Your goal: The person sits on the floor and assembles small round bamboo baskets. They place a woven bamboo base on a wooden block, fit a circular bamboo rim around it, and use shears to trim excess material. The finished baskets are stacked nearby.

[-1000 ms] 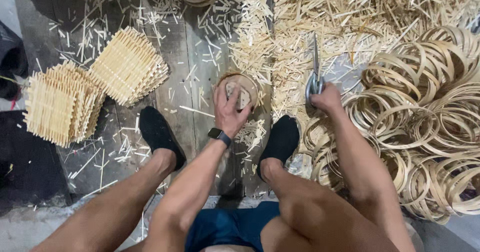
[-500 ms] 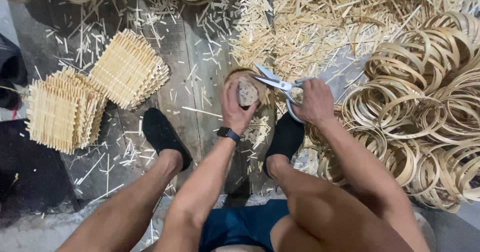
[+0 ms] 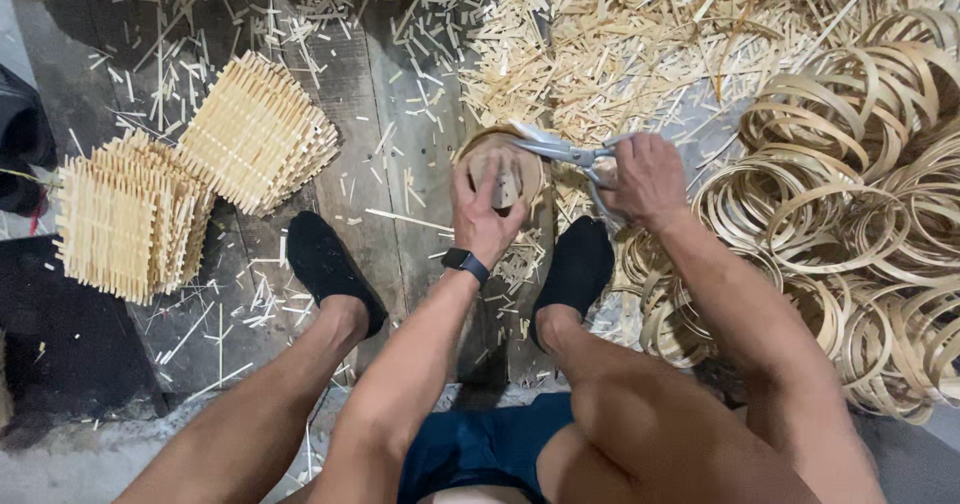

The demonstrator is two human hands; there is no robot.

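Bamboo craft workshop, bamboo hoops (image 3: 850,194), slat mats (image 3: 255,134), offcuts (image 3: 640,44)

A dark, worn plank floor (image 3: 390,114) is littered with pale bamboo offcuts (image 3: 640,34). Two stacks of woven slat mats (image 3: 190,179) sit on one side, a heap of bent bamboo hoops (image 3: 860,214) on the other, under even light

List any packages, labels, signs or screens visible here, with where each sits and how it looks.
Smartwatch: on the wrist of the left hand, a small dark rectangular face on a black band; the screen looks dark.
No packages, labels or signs show among the bamboo hoops, woven mats and offcuts on the floor.
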